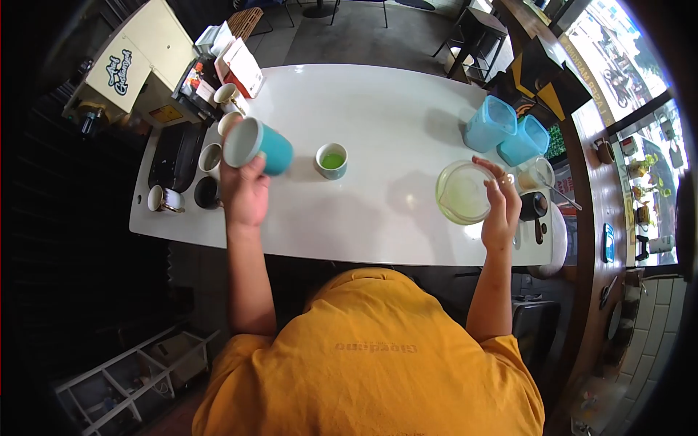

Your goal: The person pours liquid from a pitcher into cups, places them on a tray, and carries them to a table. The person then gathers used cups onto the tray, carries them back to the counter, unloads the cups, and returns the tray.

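My left hand (245, 190) grips a teal cup (256, 144) with a white inside, tilted on its side above the white counter (378, 123), mouth facing left. My right hand (500, 207) rests against the right side of a clear glass pitcher (463, 192) that stands on the counter with a pale green tint inside. Between the two hands stands a small teal cup (332, 160) holding bright green liquid.
Several small cups (211, 156) and a dark tray (174, 156) sit at the left end, with a cream machine (138, 62) behind. Two blue lidded containers (505, 131) stand at the right, beside a glass with a spoon (542, 178) and a black scoop (534, 207).
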{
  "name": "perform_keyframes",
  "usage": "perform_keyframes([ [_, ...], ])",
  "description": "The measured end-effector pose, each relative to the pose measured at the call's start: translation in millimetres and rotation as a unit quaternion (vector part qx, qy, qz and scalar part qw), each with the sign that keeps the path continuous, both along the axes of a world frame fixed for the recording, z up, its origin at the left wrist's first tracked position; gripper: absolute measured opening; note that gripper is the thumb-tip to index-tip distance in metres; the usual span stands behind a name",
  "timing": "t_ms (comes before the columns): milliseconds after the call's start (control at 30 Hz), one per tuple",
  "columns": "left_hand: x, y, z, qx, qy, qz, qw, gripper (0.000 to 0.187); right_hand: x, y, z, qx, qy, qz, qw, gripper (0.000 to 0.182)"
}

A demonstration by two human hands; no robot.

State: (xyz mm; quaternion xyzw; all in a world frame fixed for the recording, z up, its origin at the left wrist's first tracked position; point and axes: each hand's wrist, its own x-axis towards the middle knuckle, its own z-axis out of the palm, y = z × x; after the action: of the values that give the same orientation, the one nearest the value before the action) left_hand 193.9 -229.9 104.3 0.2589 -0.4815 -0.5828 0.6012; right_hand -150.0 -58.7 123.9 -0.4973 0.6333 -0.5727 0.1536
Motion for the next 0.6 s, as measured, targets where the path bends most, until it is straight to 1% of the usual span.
perform_keyframes([
  [33, -12, 13, -1, 0.011, 0.000, -0.031, 0.999, 0.083, -6, -3, 8, -0.016, 0.027, 0.006, 1.000, 0.037],
  [67, -24, 26, -1, 0.023, -0.001, -0.064, 0.998, 0.086, -11, -6, 16, -0.016, 0.026, 0.001, 1.000, 0.037],
  [133, -46, 42, -10, 0.022, -0.017, -0.075, 0.997, 0.084, -20, -13, 32, -0.036, 0.084, 0.028, 0.995, 0.037],
  [200, -67, 60, -7, 0.039, -0.037, -0.120, 0.991, 0.082, -26, -20, 45, -0.052, 0.065, 0.038, 0.996, 0.036],
  [267, -85, 72, -9, 0.030, -0.062, -0.147, 0.987, 0.079, -29, -25, 61, -0.050, 0.122, 0.072, 0.989, 0.035],
  [300, -92, 77, -8, 0.029, -0.061, -0.148, 0.987, 0.079, -29, -28, 69, -0.046, 0.143, 0.072, 0.986, 0.035],
  [333, -98, 81, -8, 0.042, -0.077, -0.182, 0.979, 0.077, -30, -30, 74, -0.047, 0.143, 0.072, 0.986, 0.035],
  [367, -102, 85, -8, 0.055, -0.094, -0.215, 0.971, 0.076, -30, -33, 78, -0.050, 0.167, 0.077, 0.982, 0.035],
  [400, -107, 88, -8, 0.055, -0.095, -0.215, 0.971, 0.076, -30, -36, 82, -0.052, 0.191, 0.083, 0.977, 0.035],
  [433, -111, 91, -9, 0.048, -0.098, -0.220, 0.969, 0.075, -29, -39, 86, -0.052, 0.190, 0.083, 0.977, 0.035],
  [500, -117, 94, -10, 0.038, -0.112, -0.223, 0.968, 0.074, -28, -44, 93, -0.065, 0.261, 0.111, 0.957, 0.036],
  [533, -119, 94, -10, 0.038, -0.111, -0.222, 0.968, 0.074, -27, -48, 96, -0.065, 0.262, 0.112, 0.956, 0.036],
  [600, -121, 96, -11, 0.047, -0.125, -0.220, 0.966, 0.074, -26, -54, 100, -0.101, 0.327, 0.145, 0.929, 0.037],
])
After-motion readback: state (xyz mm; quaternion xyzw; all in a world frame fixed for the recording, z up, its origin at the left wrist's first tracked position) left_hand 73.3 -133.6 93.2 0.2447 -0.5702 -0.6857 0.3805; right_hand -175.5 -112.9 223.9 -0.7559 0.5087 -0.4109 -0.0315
